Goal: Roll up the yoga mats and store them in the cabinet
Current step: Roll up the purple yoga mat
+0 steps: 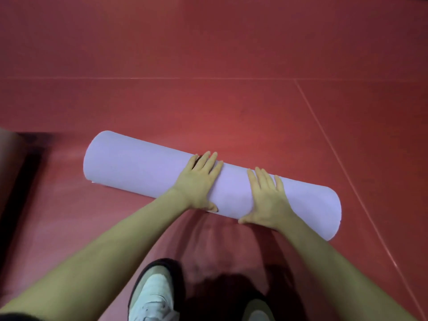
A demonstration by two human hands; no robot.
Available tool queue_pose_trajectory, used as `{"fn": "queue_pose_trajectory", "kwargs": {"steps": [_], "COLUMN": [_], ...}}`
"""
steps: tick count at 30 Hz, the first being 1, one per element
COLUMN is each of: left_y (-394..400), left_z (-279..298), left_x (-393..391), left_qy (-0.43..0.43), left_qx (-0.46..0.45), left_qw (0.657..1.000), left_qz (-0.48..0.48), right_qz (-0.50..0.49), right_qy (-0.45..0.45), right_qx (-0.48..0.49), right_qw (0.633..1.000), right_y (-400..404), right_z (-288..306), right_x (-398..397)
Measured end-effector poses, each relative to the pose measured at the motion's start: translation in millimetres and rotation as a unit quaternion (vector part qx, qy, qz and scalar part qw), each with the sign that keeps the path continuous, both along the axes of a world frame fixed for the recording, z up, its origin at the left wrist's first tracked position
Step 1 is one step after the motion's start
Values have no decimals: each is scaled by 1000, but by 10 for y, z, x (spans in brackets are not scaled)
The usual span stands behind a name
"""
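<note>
Shoes come first at the bottom edge: a white sneaker [154, 295] with a dark rim stands on the red floor [231, 107], and the toe of a second shoe [257, 309] shows just beside it, partly in shadow. Both bare forearms reach forward from the lower corners toward the rolled lavender yoga mat [143, 165], which lies on the floor beyond the sneaker, fully rolled into a thick tube and set at a slant, its left end farther away and its right end nearer.

On the mat's middle rests the left hand [199, 179], palm down, fingers straight and slightly spread over the top of the roll, thumb at the near lower edge. Just to its right on the same roll lies the right hand [268, 200], also flat, fingers extended across the curve and thumb pointing left along the near edge. Neither grip is closed round anything; both are wide and pressing on the roll.

Left of the mat, a dark strip [20, 181] and a pale surface run along the picture's edge. Beyond the mat, thin seam lines [208, 78] cross the floor.
</note>
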State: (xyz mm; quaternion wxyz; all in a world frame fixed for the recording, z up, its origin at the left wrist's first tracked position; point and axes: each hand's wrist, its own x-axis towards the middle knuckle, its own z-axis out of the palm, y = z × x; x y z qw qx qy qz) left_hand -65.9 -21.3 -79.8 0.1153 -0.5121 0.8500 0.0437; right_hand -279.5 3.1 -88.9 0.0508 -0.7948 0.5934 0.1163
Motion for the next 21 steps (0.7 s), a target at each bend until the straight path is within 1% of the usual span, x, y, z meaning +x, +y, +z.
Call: {"fn": "queue_pose_trajectory", "kwargs": {"steps": [2, 4, 6, 10, 12, 13, 15, 18, 21], "left_y": [-86, -145, -172, -217, -232, -236, -246, -301, -365], "left_z": [-12, 14, 20, -11, -15, -23, -62, -186, -249], "left_x": [-75, -100, -108, -88, -75, -61, -17, 60, 86], "left_qy": [-23, -43, -56, -62, -67, -67, -49, 19, 69], "left_qx": [6, 15, 25, 54, 44, 34, -5, -57, -79], "left_qw": [1000, 999, 998, 996, 997, 997, 998, 995, 991], "left_qz": [-10, -7, -2, 18, 13, 5, -26, -78, -89], "right_qz": [0, 9, 14, -7, -3, 5, 18, 17, 21], "right_qy": [-8, 29, 45, 41, 35, 27, 4, -10, -27], "right_qx": [-13, 2, 14, 57, 63, 49, 2, -25, -58], "right_qw": [1000, 1000, 999, 998, 997, 998, 1000, 999, 998], "right_y": [-51, -108, -142, -175, -191, -188, -167, -156, -210], "right_z": [-5, 59, 72, 81, 97, 94, 56, -22, -96], "right_x": [10, 38, 21, 9, -10, -25, -52, -67, -92]}}
